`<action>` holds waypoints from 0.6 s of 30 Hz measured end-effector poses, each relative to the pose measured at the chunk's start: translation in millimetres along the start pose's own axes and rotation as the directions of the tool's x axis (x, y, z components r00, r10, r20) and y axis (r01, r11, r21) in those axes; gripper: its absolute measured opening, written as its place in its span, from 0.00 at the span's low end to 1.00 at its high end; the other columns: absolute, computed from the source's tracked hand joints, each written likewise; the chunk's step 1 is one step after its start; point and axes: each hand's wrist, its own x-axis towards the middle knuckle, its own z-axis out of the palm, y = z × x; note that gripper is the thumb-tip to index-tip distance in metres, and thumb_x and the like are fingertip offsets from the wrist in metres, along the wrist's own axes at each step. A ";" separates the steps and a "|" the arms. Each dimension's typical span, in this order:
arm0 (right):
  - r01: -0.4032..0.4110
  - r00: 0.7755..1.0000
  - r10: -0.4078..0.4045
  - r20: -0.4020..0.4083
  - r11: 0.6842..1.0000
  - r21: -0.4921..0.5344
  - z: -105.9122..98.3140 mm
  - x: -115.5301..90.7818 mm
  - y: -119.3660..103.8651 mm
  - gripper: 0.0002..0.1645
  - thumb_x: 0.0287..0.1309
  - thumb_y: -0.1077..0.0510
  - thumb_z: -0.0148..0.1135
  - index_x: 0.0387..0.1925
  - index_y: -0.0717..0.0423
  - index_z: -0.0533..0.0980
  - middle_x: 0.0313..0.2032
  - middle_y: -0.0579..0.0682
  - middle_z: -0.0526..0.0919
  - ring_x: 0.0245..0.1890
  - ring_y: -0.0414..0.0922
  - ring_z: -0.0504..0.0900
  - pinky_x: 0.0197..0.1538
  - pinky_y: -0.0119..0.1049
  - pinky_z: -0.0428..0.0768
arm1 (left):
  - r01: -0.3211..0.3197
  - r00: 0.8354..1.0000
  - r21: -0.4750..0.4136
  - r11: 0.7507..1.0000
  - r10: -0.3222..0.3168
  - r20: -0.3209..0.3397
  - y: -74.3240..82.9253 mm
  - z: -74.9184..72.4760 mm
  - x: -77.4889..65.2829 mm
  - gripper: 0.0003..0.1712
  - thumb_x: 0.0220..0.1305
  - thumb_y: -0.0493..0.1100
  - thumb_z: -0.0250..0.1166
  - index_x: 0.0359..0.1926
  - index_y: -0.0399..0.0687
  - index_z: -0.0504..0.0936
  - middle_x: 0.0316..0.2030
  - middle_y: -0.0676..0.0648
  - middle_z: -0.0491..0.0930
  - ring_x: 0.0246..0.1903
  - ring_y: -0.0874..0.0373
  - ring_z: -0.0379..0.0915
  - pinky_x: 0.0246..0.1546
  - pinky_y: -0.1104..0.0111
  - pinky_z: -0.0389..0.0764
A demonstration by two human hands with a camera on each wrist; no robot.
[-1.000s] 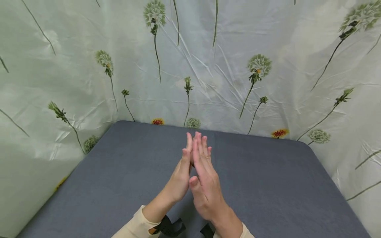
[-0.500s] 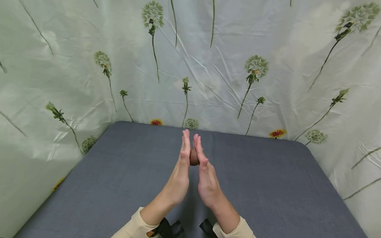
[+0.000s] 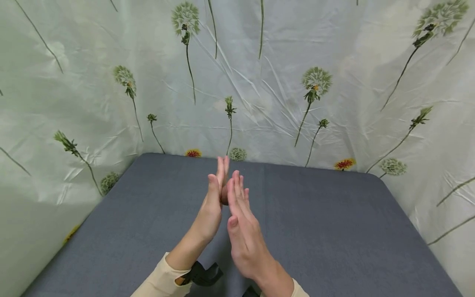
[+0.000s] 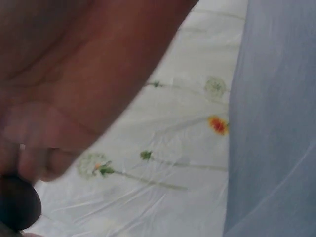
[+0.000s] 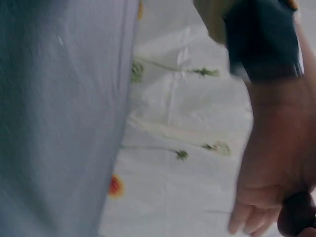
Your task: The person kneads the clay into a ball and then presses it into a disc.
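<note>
Between my two palms a small brown ball (image 3: 224,195) is held above the table, partly hidden by the fingers in the head view. My left hand (image 3: 208,212) is flat, fingers straight and pointing away, its palm against the ball's left side. Opposite it, my right hand (image 3: 245,231) has straight fingers too and sits a little nearer to me, covering the ball's right side. In the left wrist view the dark ball (image 4: 19,203) shows at the lower left below a blurred palm. The right wrist view has the ball (image 5: 296,215) at its lower right.
A grey cloth-covered table (image 3: 326,231) lies under the hands. Behind it and along both sides hangs a pale, shiny curtain (image 3: 274,90) printed with dandelions. A black strap (image 3: 204,274) is worn at the left wrist, below a cream sleeve (image 3: 163,280).
The hands slide back and forth against each other: level half a second ago, the right is now drawn back and the left farther forward. Both have shifted left in view, with the ball between them.
</note>
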 end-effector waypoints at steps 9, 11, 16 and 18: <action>-0.026 0.995 0.022 -0.101 0.999 -0.047 -28.4 9.7 14.4 0.37 0.90 0.45 0.21 0.87 0.58 0.42 0.83 0.60 0.62 0.84 0.43 0.59 0.87 0.34 0.41 | 0.016 0.994 0.002 1.000 -0.016 0.110 0.8 27.6 -13.1 0.40 0.83 0.69 0.15 0.86 0.59 0.24 0.87 0.58 0.30 0.87 0.55 0.23 0.84 0.39 0.35; -0.060 0.991 0.061 -0.119 0.998 0.010 -32.5 10.2 19.5 0.36 0.90 0.45 0.19 0.88 0.55 0.40 0.73 0.59 0.75 0.79 0.38 0.67 0.86 0.32 0.43 | -0.003 0.993 0.026 1.000 -0.001 0.119 2.6 31.5 -15.4 0.40 0.84 0.67 0.15 0.86 0.59 0.25 0.87 0.58 0.28 0.87 0.54 0.22 0.84 0.37 0.34; -0.129 0.988 0.139 -0.064 0.981 0.143 -27.2 6.7 27.8 0.37 0.89 0.42 0.16 0.88 0.52 0.38 0.85 0.56 0.57 0.86 0.44 0.54 0.84 0.24 0.45 | -0.030 0.997 0.089 0.996 0.024 0.069 5.0 30.8 -15.9 0.41 0.83 0.69 0.14 0.86 0.59 0.27 0.86 0.59 0.22 0.86 0.54 0.15 0.81 0.34 0.27; -0.154 0.987 0.160 -0.013 0.971 0.184 -20.6 4.4 27.3 0.38 0.88 0.42 0.15 0.87 0.53 0.36 0.88 0.51 0.41 0.87 0.48 0.44 0.83 0.23 0.45 | -0.043 0.999 0.109 0.993 0.040 0.022 6.0 27.1 -14.3 0.42 0.81 0.71 0.13 0.87 0.60 0.27 0.86 0.60 0.22 0.86 0.55 0.13 0.80 0.33 0.25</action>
